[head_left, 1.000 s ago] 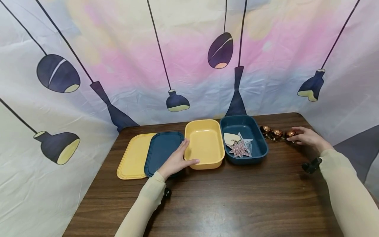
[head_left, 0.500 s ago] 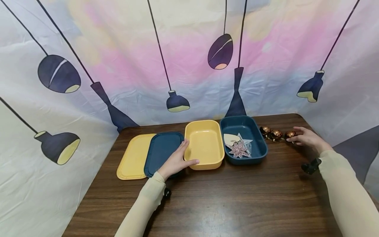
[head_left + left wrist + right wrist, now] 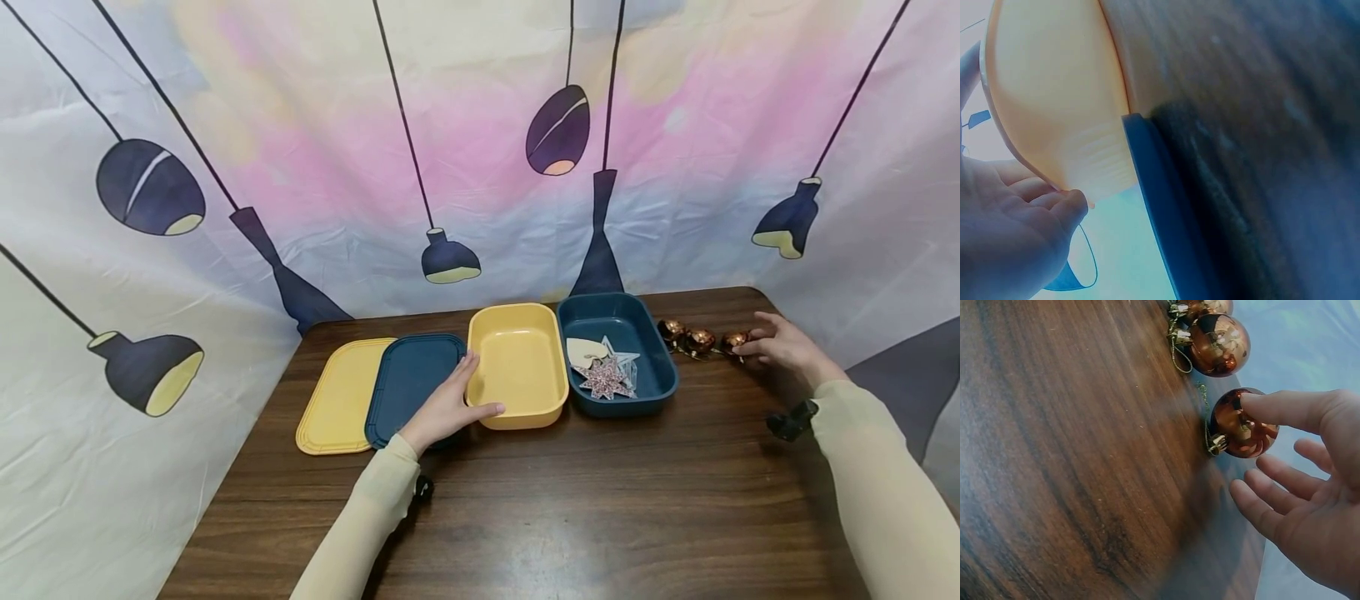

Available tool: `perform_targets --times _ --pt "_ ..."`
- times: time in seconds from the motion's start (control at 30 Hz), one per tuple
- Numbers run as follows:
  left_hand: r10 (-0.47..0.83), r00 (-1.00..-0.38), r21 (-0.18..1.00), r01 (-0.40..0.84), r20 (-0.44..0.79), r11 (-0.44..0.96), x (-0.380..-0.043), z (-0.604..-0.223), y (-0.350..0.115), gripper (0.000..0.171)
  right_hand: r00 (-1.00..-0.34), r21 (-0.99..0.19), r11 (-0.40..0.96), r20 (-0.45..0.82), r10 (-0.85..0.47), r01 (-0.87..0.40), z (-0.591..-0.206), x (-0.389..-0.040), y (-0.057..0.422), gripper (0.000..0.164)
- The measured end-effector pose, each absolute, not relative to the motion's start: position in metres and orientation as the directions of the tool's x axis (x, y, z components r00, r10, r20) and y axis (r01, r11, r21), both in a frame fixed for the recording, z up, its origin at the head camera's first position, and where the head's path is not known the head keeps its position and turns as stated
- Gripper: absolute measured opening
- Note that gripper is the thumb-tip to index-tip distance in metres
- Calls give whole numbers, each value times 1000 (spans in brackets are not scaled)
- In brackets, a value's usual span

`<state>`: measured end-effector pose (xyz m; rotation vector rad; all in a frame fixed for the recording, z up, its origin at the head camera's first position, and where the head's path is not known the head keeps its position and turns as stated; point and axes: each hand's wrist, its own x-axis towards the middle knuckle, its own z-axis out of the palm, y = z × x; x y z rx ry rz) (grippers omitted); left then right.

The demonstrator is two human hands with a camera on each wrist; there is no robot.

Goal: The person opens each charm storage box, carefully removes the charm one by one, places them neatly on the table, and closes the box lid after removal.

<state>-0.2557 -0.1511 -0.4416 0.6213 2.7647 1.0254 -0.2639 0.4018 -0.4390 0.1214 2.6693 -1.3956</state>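
My left hand (image 3: pixel 444 407) holds the left side of a yellow plastic box (image 3: pixel 520 362), with the thumb over its front rim; in the left wrist view, fingers curl at the rim. At the right, my right hand (image 3: pixel 789 350) has its fingers spread beside the nearest of 3 shiny copper baubles (image 3: pixel 734 341). In the right wrist view, one fingertip overlaps that bauble (image 3: pixel 1244 428), while the other fingers stand apart from it. Contact there is hard to tell. A gold string loop hangs from its cap.
Against the yellow box stands a dark blue box (image 3: pixel 611 308) holding a glittery star (image 3: pixel 604 379), a cream piece (image 3: pixel 585 352) and clear star shapes. A blue lid (image 3: pixel 411 383) overlaps a yellow lid (image 3: pixel 337 400) on the left. A printed cloth (image 3: pixel 495 192) hangs behind the wooden table (image 3: pixel 585 517).
My right hand has shifted slightly to the right, and its fingers have lifted a little off the nearest bauble. The left hand and both boxes stay where they were.
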Motion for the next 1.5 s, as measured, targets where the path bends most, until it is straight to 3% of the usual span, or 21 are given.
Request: perform_targets --times 0.23,0.63,0.97,1.5 --pt "418 -908 650 327 16 686 -255 -441 -151 107 -994 -807 583 -111 7 94 -423 -264 402 86" --pt "423 -906 648 334 20 684 -255 -441 -152 108 -998 -819 570 -55 39 67 -375 -285 394 98" --pt "419 -908 645 330 18 689 -257 -443 -151 108 -997 -871 490 -59 -51 27 -360 -308 353 96" --pt "416 -909 645 321 6 693 -254 -440 -151 107 -980 -941 339 -67 -185 1 -358 -339 271 75"
